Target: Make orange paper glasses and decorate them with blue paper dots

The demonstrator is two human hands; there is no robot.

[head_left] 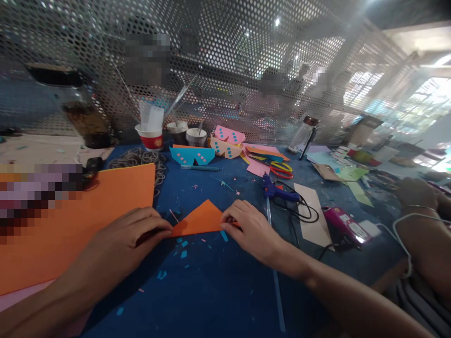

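Window (431, 101) glare, right (blurry edges)

A paper piece (202, 219) is on the tabletop (211, 300), between the left hand (128, 239) and the right hand (252, 231). Paper sheets (118, 199) lie on the left side. Behind the paper piece, a pen (204, 168) lies in front of a paper mask (181, 154). A cup (196, 138) stands behind the mask. To the right, scissors (284, 174) lie behind a glue gun (283, 193), and a bottle (299, 137) stands farther back.
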